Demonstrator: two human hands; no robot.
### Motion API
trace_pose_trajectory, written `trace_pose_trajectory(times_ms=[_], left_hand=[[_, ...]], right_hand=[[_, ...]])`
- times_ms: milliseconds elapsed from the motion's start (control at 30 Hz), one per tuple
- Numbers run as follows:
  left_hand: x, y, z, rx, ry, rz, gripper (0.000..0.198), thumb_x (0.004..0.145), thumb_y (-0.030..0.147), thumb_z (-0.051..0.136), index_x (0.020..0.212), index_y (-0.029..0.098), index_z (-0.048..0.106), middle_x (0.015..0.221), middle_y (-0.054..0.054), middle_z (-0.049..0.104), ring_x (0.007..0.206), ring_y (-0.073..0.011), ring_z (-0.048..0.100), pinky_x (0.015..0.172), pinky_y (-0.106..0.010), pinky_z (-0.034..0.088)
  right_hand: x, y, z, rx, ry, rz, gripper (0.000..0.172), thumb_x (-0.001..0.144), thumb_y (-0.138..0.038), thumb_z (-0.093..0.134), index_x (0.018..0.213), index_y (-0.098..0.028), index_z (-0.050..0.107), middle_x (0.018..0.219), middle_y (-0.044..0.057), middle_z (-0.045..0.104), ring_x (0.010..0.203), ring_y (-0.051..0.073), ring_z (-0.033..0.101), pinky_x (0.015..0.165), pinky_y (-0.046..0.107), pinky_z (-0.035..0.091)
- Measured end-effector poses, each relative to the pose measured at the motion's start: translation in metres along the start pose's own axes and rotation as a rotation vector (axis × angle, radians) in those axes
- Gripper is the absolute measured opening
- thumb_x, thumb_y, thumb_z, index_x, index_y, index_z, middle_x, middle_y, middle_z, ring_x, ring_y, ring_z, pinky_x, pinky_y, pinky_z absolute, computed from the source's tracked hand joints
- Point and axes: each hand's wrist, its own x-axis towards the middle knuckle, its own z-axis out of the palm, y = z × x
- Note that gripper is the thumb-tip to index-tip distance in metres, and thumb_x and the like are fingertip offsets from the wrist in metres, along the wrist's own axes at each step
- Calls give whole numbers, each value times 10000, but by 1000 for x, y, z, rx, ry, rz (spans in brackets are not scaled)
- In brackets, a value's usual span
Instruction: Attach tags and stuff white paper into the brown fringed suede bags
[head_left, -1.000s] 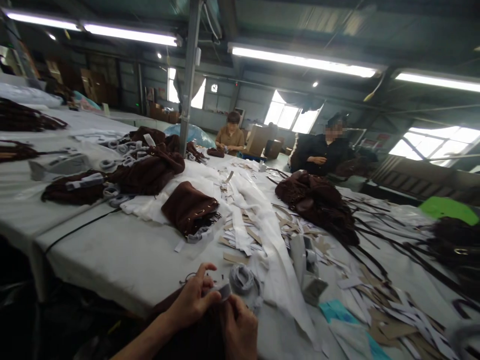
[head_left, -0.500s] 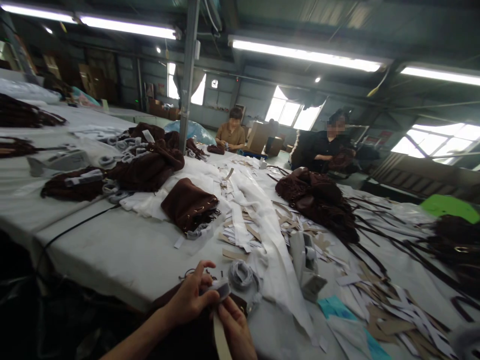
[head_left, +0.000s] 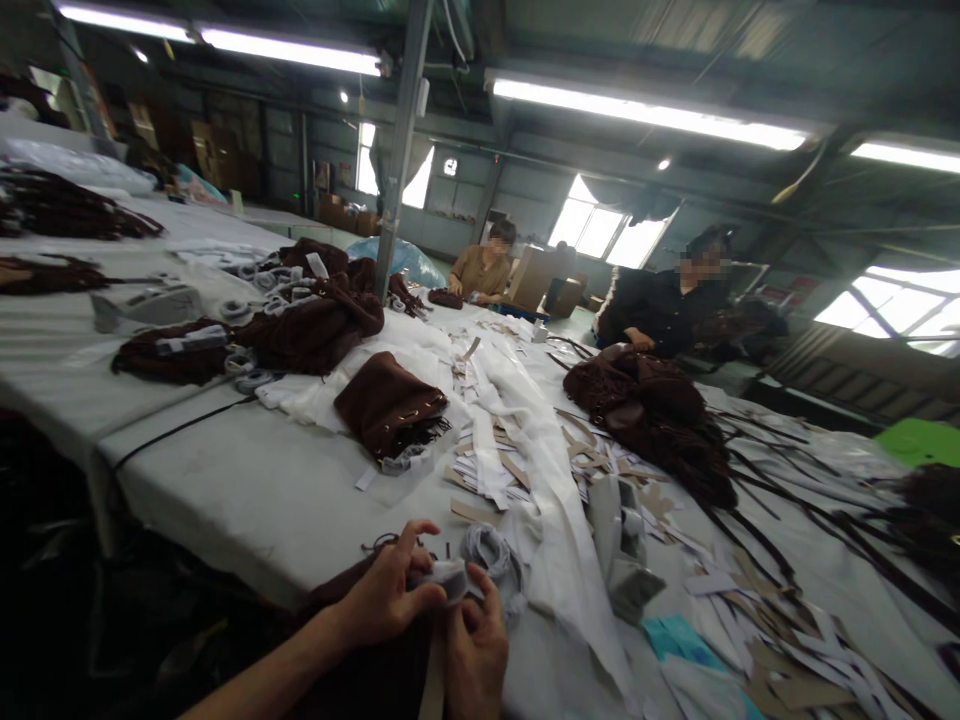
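Note:
My left hand (head_left: 390, 598) pinches a small grey-white strip (head_left: 448, 576) at the near edge of the long white table (head_left: 255, 495). Fingers of my right hand (head_left: 478, 650) curl round the same strip from below. A pale band (head_left: 433, 690) hangs down from between the hands. Under both hands lies a dark brown suede bag (head_left: 360, 655), partly hidden by my forearm. A coil of grey webbing (head_left: 491, 555) rests just beyond my right hand.
Brown fringed bags (head_left: 390, 405) (head_left: 652, 410) (head_left: 315, 320) lie along the table among white fabric (head_left: 525, 450) and card scraps (head_left: 780, 650). Two people (head_left: 484, 270) (head_left: 667, 305) sit at the far side. A steel post (head_left: 401, 150) rises mid-table. Black straps (head_left: 787, 510) trail right.
The view has shifted slightly right and down. My right hand has moved up closer to the left, and less of the pale band shows below them.

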Motion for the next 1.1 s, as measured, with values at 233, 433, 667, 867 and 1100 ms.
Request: trace_pose_trajectory(times_ms=[233, 433, 667, 867, 1100], left_hand=[[3, 9, -5, 77, -67, 31, 602, 761, 270, 669, 1274, 202, 364, 671, 58, 563, 634, -136, 504, 646, -250, 355], [10, 15, -8, -107, -96, -69, 504, 752, 259, 666, 1202, 162, 459, 694, 48, 553, 609, -116, 486, 580, -219, 354], [15, 10, -7, -262, -95, -182, 262, 727, 358, 695, 793, 134, 579, 687, 24, 550, 616, -116, 493, 551, -210, 358], [16, 10, -7, -298, -59, -214, 325, 773, 438, 646, 908, 152, 572, 670, 29, 566, 534, -101, 500, 484, -195, 346], [15, 14, -9, -281, -74, -147, 303, 732, 354, 707, 892, 134, 573, 703, 24, 554, 596, -100, 491, 537, -194, 362]], right_hand=[[14, -13, 0, -272, -130, -129, 287, 750, -301, 577, 1006, -207, 666, 916, 68, 731, 843, 251, 663, 719, 317, 476], [23, -26, 1, -320, -210, -143, 142, 756, -335, 572, 732, -202, 614, 626, -8, 645, 607, 178, 565, 574, 257, 413], [28, -37, -2, -130, -301, -70, 279, 728, -413, 650, 878, -187, 711, 747, 22, 709, 740, 217, 633, 665, 266, 482], [22, -29, -12, 163, -540, 175, 502, 734, -483, 683, 1130, -177, 646, 816, 59, 719, 736, 221, 665, 660, 304, 524], [14, -19, -16, 31, -336, 155, 438, 637, -559, 726, 798, -153, 736, 628, 38, 678, 518, 155, 577, 479, 241, 465]])
